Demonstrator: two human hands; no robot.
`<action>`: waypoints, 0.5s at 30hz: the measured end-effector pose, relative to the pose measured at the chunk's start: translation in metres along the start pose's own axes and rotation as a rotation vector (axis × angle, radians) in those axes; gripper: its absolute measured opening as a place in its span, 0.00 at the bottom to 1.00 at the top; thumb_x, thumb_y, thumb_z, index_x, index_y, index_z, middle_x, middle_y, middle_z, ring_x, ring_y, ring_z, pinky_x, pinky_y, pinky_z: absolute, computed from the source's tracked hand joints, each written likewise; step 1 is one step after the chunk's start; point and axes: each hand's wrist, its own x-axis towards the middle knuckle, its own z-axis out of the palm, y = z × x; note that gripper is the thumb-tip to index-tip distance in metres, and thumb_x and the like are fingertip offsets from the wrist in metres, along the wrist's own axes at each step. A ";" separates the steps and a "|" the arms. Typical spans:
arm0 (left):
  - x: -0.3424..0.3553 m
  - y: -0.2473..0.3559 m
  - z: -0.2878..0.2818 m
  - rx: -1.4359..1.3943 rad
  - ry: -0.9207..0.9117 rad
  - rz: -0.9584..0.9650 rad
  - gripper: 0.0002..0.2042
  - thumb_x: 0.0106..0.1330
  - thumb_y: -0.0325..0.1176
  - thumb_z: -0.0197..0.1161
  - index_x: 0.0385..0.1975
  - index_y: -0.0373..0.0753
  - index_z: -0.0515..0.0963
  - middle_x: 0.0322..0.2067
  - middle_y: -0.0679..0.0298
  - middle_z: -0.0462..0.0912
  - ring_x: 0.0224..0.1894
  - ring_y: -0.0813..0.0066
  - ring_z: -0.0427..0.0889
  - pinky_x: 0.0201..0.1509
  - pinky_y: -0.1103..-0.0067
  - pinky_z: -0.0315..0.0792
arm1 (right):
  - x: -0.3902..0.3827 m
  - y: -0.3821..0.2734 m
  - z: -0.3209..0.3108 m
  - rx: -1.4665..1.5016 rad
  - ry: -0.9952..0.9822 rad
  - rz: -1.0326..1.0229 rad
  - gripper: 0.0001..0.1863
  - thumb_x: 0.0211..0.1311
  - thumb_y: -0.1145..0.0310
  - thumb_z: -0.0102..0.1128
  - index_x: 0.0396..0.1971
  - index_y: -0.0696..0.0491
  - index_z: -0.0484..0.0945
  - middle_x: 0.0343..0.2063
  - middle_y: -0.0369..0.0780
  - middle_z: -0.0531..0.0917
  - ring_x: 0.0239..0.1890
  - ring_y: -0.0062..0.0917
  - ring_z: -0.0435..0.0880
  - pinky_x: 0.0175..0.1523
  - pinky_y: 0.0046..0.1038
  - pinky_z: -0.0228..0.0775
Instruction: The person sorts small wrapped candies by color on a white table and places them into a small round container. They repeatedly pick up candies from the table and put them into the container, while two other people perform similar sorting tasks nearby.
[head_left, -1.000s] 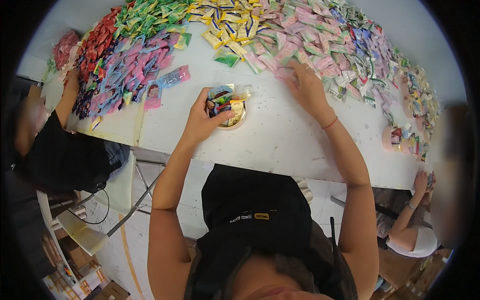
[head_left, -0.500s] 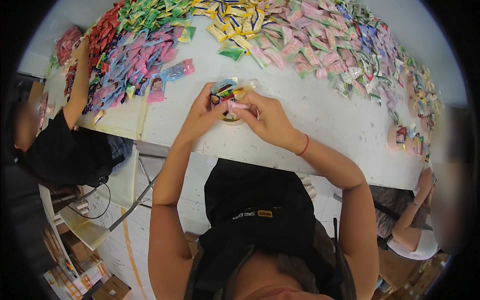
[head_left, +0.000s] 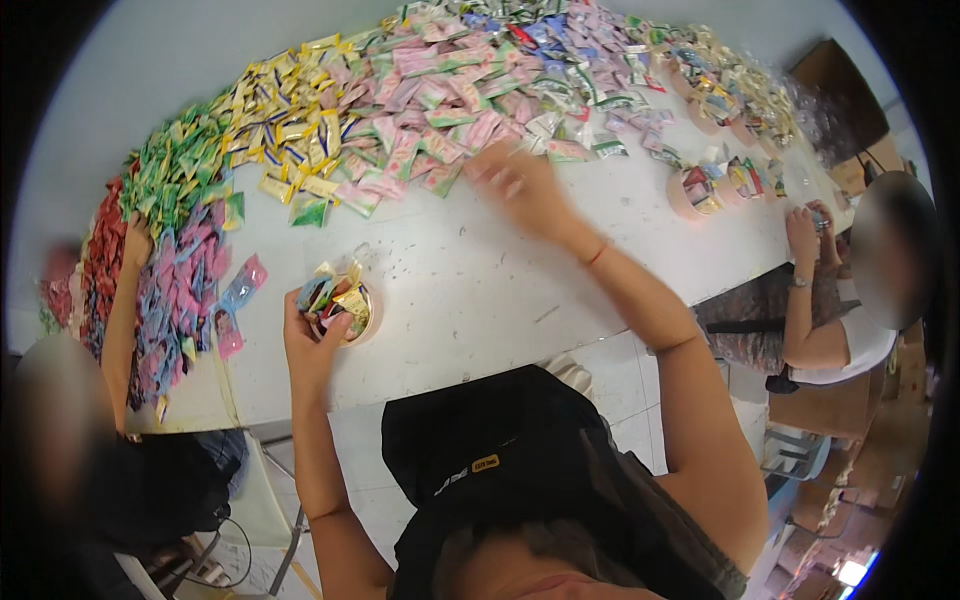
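A round pale pink tub filled with mixed wrapped snacks stands on the white table left of centre. My left hand is closed round its left side, thumb lying over the packets at the rim. Out to the right, my right hand reaches over the table at the near edge of a heap of pink-and-green packets. Motion smears its fingers, so I cannot make out whether it touches or holds a packet.
Heaps of yellow packets, green packets and pink-and-blue packets line the far and left sides. More filled tubs stand at the right. One person's arm reaches in at left; another person sits at right.
My right hand has left the tub and moved right and away, to the pink-and-green heap. My left hand still holds the tub. The view has swung to the right.
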 end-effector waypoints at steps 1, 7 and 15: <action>-0.001 0.000 0.003 0.016 0.018 0.014 0.25 0.59 0.24 0.70 0.54 0.34 0.65 0.47 0.58 0.78 0.45 0.75 0.81 0.38 0.81 0.83 | 0.005 0.048 -0.040 -0.275 0.171 -0.070 0.11 0.52 0.79 0.62 0.37 0.56 0.83 0.39 0.41 0.84 0.39 0.37 0.83 0.43 0.32 0.75; 0.001 -0.007 0.012 0.019 0.039 0.057 0.23 0.61 0.24 0.68 0.54 0.34 0.65 0.46 0.59 0.77 0.46 0.75 0.80 0.39 0.81 0.84 | 0.003 0.125 -0.177 -1.022 -0.019 0.108 0.15 0.56 0.77 0.59 0.42 0.49 0.85 0.42 0.41 0.81 0.40 0.37 0.83 0.44 0.36 0.76; 0.002 -0.007 0.056 -0.115 0.026 0.097 0.22 0.62 0.24 0.69 0.53 0.33 0.66 0.44 0.59 0.78 0.45 0.76 0.81 0.40 0.79 0.84 | -0.004 0.002 -0.066 0.032 -0.060 0.023 0.10 0.65 0.76 0.59 0.42 0.51 0.86 0.29 0.36 0.83 0.31 0.19 0.78 0.34 0.21 0.68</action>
